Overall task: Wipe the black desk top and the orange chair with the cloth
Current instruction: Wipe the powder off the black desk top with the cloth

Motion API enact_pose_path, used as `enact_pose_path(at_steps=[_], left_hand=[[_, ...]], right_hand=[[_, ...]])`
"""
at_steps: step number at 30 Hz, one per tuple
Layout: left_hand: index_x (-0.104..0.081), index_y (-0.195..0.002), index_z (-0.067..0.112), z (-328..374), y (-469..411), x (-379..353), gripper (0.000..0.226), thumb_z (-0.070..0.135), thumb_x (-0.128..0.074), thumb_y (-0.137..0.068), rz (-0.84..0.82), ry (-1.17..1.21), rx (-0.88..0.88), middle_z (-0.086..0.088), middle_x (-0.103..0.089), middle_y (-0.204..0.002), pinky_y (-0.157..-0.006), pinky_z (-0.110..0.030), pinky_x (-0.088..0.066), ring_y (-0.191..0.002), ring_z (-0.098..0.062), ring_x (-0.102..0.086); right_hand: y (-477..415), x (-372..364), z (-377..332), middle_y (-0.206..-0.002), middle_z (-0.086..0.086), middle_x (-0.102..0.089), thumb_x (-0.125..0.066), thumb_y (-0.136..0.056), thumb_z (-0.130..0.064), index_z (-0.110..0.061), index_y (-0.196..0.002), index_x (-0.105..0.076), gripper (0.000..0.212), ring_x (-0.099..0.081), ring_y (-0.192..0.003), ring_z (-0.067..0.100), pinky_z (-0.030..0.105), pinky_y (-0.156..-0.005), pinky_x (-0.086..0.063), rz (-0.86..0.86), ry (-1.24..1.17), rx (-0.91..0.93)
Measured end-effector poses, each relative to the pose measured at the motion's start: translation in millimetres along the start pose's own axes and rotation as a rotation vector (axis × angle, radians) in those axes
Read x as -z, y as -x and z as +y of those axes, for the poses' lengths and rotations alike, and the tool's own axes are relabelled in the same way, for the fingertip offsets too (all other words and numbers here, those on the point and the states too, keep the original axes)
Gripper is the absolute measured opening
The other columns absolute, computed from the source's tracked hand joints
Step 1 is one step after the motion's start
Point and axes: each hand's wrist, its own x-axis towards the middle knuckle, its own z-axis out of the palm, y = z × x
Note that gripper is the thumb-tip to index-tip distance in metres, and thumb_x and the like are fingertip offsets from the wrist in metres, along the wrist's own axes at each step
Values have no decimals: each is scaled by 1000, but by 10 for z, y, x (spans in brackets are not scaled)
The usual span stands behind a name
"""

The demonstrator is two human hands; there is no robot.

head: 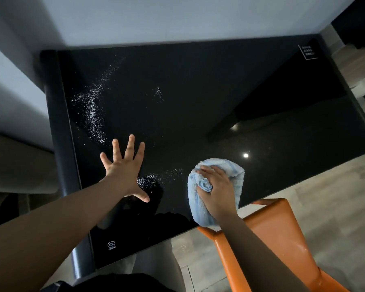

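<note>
The glossy black desk top (209, 98) fills the middle of the view. White powdery specks (93, 110) are scattered over its left half, and more specks lie near its front. My left hand (124, 169) rests flat on the desk with fingers spread, holding nothing. My right hand (216, 190) presses down on a bunched light blue cloth (230, 169) near the desk's front edge. The orange chair (278, 232) stands at the lower right, partly under my right forearm.
A grey wall (177, 17) runs behind the desk. A dark rounded post (57, 114) borders the desk's left side. Grey wood-look floor (325, 197) shows to the right and below. A white printed label (308, 52) marks the far right corner.
</note>
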Motion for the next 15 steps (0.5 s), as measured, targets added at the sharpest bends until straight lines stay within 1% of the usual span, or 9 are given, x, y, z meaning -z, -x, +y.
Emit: enact_pose_path(at_steps=[2, 7, 11, 13, 15], left_hand=[[36, -142, 22, 4, 7, 8, 161, 78, -76, -41, -1, 1, 0, -8, 50, -143, -109, -70, -7, -136, -50, 30], [36, -143, 23, 8, 17, 8, 162, 78, -77, -40, 1, 6, 1, -6, 48, -144, -109, -70, -6, -137, -48, 30], [35, -143, 24, 14, 25, 6, 162, 77, -77, -39, 5, 13, 0, -5, 48, -145, -110, -69, -6, -137, -48, 30], [35, -143, 25, 13, 31, 3, 162, 77, -78, -38, 8, 14, 0, -5, 48, -145, -110, -69, -7, -137, -47, 30], [35, -143, 25, 11, 36, -1, 163, 78, -77, -38, 15, 6, 4, -4, 47, -146, -110, -69, -7, -138, -46, 29]], right_hand=[[79, -25, 29, -132, -16, -56, -43, -83, -45, -33, -128, -57, 49, -46, -128, 8, 37, -109, -38, -6, 33, -15], [275, -28, 90, -132, -16, -57, -46, -84, -41, -34, -127, -59, 45, -46, -129, 7, 36, -110, -36, 8, -22, -33], [499, 29, 145, -133, -7, -58, -61, -81, -31, -26, -124, -63, 43, -46, -130, 14, 39, -112, -34, -10, -50, -41], [606, 24, 196, -131, -7, -59, -58, -82, -34, -26, -123, -64, 42, -49, -128, 14, 37, -111, -35, 2, -34, -41], [705, -5, 258, -129, -8, -61, -48, -88, -41, -30, -123, -61, 39, -53, -124, 14, 35, -110, -36, -9, -14, -20]])
